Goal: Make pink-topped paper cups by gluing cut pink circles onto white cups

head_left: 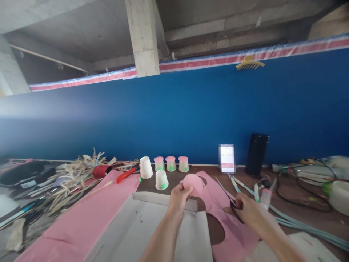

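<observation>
Left hand pinching a cut pink paper disc; right hand closed around scissors. Three cups capped pink, two cups bare.

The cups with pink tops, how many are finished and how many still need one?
Three upside-down cups by the blue wall already wear pink tops. The left hand holds a cut pink circle, and the right hand holds scissors over the pink sheet. A stack of cups and one single cup are still plain.
</observation>
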`<state>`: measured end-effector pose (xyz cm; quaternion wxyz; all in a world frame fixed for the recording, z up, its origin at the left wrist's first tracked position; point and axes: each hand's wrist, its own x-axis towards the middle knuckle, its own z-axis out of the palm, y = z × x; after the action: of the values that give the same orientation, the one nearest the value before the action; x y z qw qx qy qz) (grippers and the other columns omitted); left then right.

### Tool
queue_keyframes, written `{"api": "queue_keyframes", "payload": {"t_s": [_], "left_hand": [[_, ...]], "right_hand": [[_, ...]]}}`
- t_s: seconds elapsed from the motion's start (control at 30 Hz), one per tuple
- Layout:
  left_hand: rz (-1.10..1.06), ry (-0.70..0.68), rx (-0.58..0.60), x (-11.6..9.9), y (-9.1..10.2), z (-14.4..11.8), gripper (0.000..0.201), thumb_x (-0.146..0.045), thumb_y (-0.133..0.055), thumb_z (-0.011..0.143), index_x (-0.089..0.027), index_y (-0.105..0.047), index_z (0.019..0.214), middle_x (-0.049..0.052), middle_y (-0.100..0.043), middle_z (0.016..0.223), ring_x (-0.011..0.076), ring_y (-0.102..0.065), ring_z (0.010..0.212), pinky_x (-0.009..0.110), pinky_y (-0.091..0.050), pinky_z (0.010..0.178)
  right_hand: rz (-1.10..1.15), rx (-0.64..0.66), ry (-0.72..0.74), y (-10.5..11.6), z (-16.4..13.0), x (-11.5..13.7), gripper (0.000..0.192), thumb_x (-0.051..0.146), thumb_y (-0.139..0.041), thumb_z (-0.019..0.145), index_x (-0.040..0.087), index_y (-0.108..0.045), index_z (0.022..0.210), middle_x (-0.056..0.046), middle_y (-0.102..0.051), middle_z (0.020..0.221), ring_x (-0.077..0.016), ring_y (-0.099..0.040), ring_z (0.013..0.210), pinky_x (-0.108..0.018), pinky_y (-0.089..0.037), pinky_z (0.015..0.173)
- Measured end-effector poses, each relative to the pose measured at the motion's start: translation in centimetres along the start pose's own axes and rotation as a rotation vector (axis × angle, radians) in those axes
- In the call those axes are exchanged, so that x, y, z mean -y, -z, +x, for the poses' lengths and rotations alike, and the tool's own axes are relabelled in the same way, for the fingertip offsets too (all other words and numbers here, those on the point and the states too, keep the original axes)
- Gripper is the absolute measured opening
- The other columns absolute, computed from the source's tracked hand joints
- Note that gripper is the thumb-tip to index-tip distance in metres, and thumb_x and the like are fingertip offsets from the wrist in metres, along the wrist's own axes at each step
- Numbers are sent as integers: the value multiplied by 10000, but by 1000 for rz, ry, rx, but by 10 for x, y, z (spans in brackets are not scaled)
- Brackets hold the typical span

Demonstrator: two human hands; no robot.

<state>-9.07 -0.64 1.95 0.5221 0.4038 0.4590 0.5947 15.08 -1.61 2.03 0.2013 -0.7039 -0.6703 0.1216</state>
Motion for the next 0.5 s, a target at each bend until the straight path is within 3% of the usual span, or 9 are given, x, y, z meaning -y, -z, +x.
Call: {"api": "queue_keyframes", "payload": {"t_s": [0.2,0.33,0.5], "left_hand": [[45,-6,15,11,5,5,334,-437,-750,573,-151,-580,606,-61,-410,467,63,-308,459,212,-247,473],[102,-10,43,18,9,8,361,-473,-741,580,-148,-636,695,-58,-433,488,68,-322,466,211,-261,474],[141,18,60,19,9,6,424,-522,-732,574,-156,-682,782,-9,-578,612,95,-432,523,223,-339,525]], "right_hand": [[38,-16,18,-6,12,-29,288,468,-644,643,208,-523,652,-42,-629,627,-219,-577,665,-270,-317,546],[104,10,56,-3,3,-21,198,382,-606,688,185,-591,703,-57,-669,718,-215,-601,724,-262,-335,576],[-53,-37,-4,3,-13,2,167,238,-581,717,236,-612,881,-27,-704,818,-214,-640,773,-257,-299,561]]}}
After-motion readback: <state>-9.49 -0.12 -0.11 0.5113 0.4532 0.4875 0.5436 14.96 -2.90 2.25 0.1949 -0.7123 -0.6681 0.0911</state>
